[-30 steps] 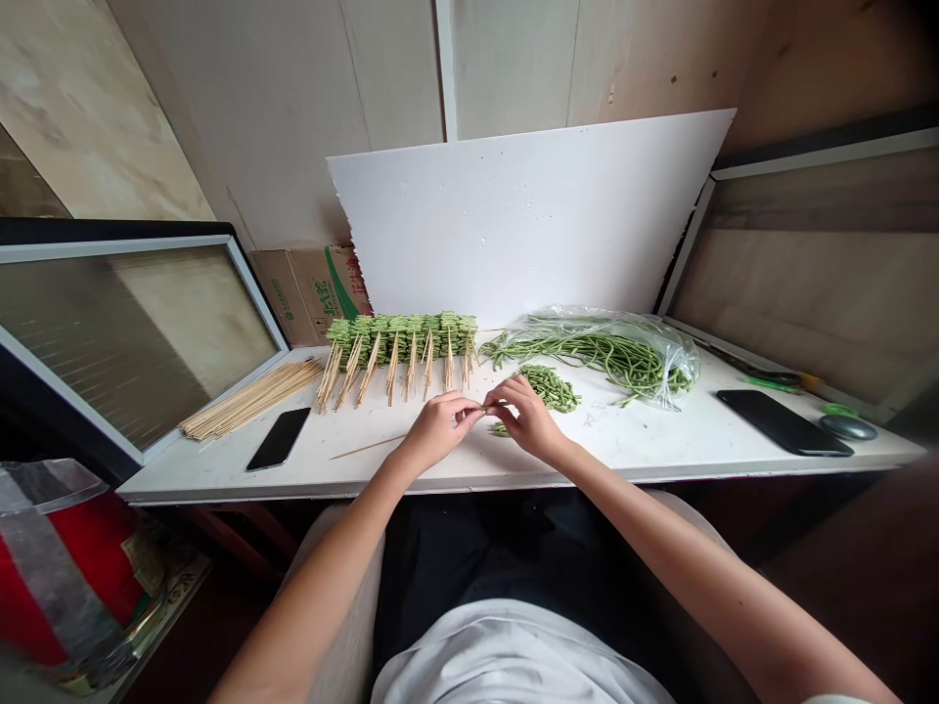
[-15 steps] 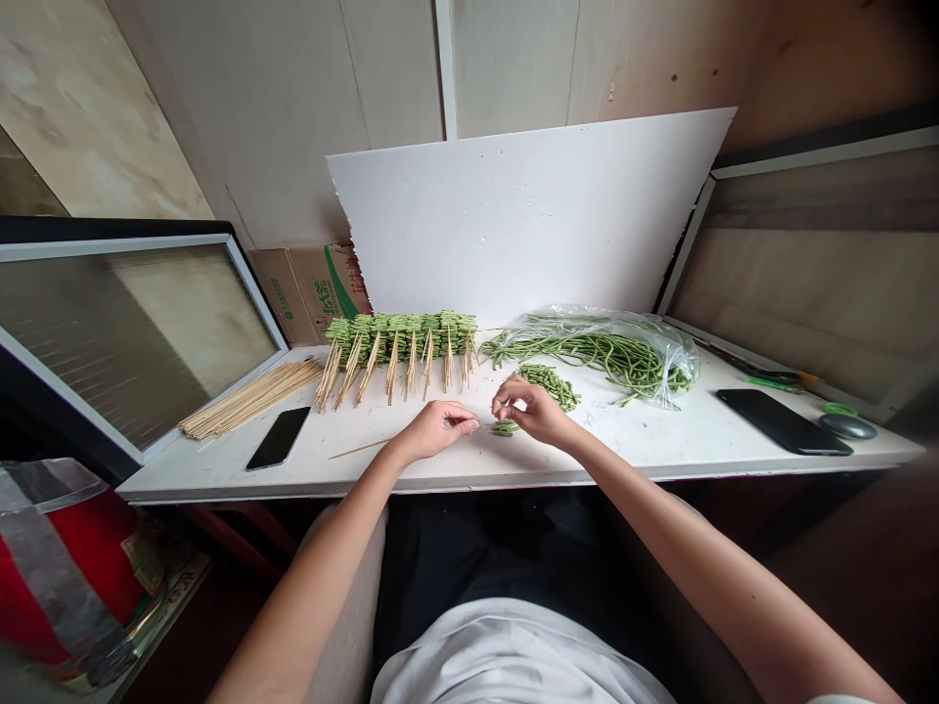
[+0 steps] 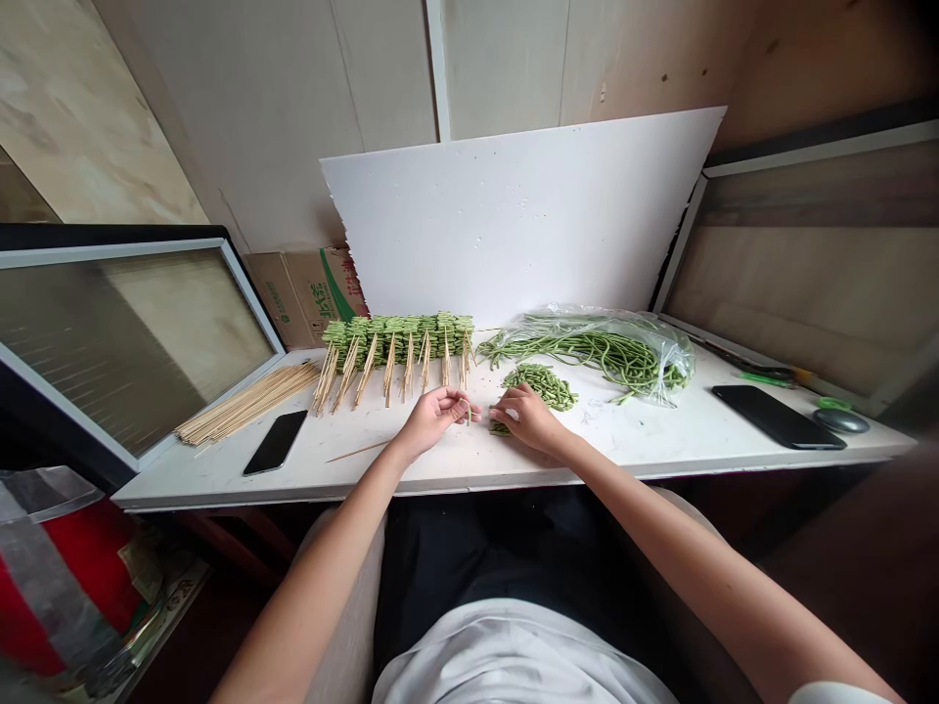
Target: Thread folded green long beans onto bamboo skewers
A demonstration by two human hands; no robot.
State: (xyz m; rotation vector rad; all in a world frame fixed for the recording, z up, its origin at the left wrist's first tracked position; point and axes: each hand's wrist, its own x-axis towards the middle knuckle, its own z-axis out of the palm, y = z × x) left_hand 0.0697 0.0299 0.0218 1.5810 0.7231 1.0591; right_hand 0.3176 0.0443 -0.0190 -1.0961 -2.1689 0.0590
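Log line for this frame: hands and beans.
left hand: pinches green bean | right hand: over loose beans | nearby: skewered beans, bagged beans

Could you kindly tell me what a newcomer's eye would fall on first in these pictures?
The row of green beans threaded on wooden skewers catches the eye first, lying toward the back of the white table. To its right sits a clear plastic bag of long green beans. In front, the left hand and right hand are close together beside a small heap of cut beans.
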